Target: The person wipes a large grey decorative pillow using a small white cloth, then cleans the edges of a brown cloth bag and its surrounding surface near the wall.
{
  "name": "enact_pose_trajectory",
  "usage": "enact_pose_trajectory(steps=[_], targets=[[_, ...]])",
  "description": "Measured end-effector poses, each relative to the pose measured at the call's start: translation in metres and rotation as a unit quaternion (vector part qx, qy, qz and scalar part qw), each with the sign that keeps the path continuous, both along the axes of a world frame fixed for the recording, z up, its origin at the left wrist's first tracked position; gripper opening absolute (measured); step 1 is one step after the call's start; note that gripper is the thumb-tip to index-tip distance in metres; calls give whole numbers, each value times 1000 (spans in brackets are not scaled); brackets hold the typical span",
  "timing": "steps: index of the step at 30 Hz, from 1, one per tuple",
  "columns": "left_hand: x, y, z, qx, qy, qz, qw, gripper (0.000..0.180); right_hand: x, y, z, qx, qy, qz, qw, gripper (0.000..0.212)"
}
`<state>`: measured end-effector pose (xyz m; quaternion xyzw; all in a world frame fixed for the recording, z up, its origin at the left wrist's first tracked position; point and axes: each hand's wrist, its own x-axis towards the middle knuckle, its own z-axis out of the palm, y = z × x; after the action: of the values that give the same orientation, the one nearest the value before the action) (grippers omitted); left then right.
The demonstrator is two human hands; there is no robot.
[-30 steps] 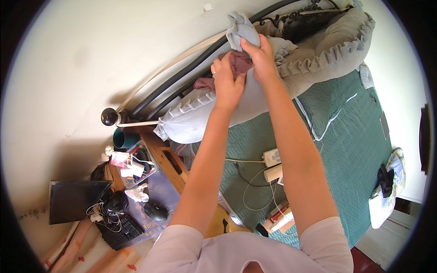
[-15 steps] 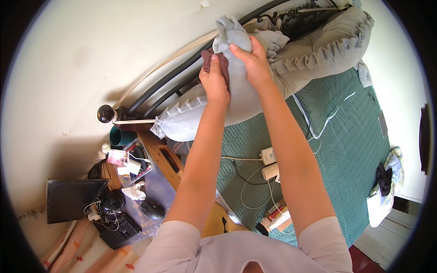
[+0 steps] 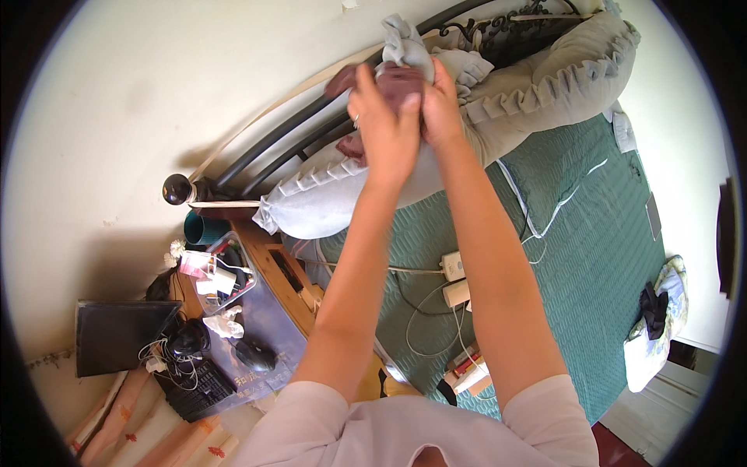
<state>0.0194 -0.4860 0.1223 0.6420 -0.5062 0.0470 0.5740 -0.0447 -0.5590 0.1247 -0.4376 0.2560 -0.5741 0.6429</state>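
A long grey cushion [image 3: 334, 204] with ruffled edges leans along the black metal headboard. At its upper part, a gathered end of its grey fabric [image 3: 405, 43] sticks up. My right hand [image 3: 442, 113] is closed on the cushion just below that end. Pressed against the same spot is a crumpled maroon cloth [image 3: 401, 84], held in my left hand [image 3: 387, 132], which is slightly blurred. Parts of the cloth hang out past the left fingers on the wall side and below. My two hands almost touch, and the right fingertips are partly hidden by fabric.
The headboard [image 3: 288, 136] runs along the wall. Green quilted bedding [image 3: 576, 272] bears a green pillow [image 3: 545, 179], a power strip [image 3: 454, 268] and cables. At left, a desk holds a monitor [image 3: 124, 335], a keyboard [image 3: 201, 389], a mouse [image 3: 255, 356] and a clear bin [image 3: 247, 288].
My left hand has moved right and across, bringing the maroon cloth over the grey fabric beside my right hand. The cloth is now more spread out. My right hand stays at the cushion.
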Motion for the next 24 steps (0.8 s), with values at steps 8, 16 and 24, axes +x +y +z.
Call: enact_pose_trajectory(steps=[8, 16, 24], targets=[[12, -33, -19, -17, 385, -217, 897, 40, -13, 10, -4, 45, -3, 12, 999, 41], [28, -40, -34, -162, 624, -266, 716, 47, 1, 13, 3, 2, 31, 63, 998, 49], [93, -34, -80, -269, 447, -754, 400, 48, -11, 16, 8, 47, -58, 28, 997, 44]])
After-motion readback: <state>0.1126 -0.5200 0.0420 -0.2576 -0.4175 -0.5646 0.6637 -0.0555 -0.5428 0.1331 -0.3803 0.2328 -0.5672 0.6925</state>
